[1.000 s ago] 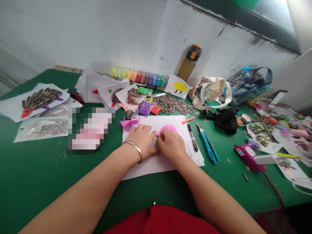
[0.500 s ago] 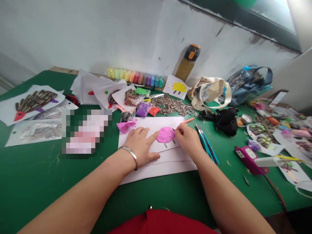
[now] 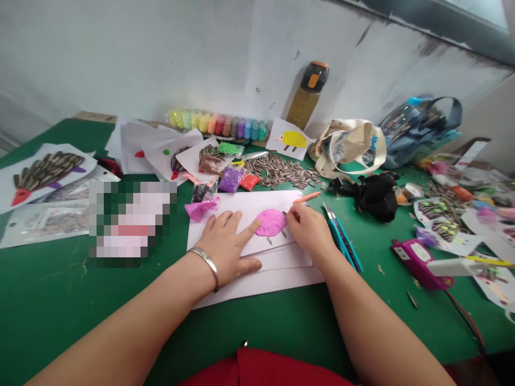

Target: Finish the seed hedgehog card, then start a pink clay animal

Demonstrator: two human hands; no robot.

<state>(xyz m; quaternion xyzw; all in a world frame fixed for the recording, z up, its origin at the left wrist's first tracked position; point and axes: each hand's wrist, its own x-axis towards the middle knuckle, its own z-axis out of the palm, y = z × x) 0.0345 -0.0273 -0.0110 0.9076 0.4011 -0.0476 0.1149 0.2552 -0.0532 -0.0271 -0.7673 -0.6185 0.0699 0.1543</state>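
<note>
Left hand (image 3: 226, 244) lies flat and open on the white paper (image 3: 241, 212), index fingertip touching the pink clay disc (image 3: 270, 222) at centre. Right hand (image 3: 311, 230) pinches the disc's right edge. Soft, light and probably tacky, the clay dents easily; grip the rim lightly.

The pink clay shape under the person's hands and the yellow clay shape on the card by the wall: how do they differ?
The pink clay shape lies flat on white paper, touched by the left hand and right hand; the yellow clay shape sits untouched on a card propped near the bottle. The pink one looks larger in view. Both are rounded blobs on white paper with short dark legs.
</note>
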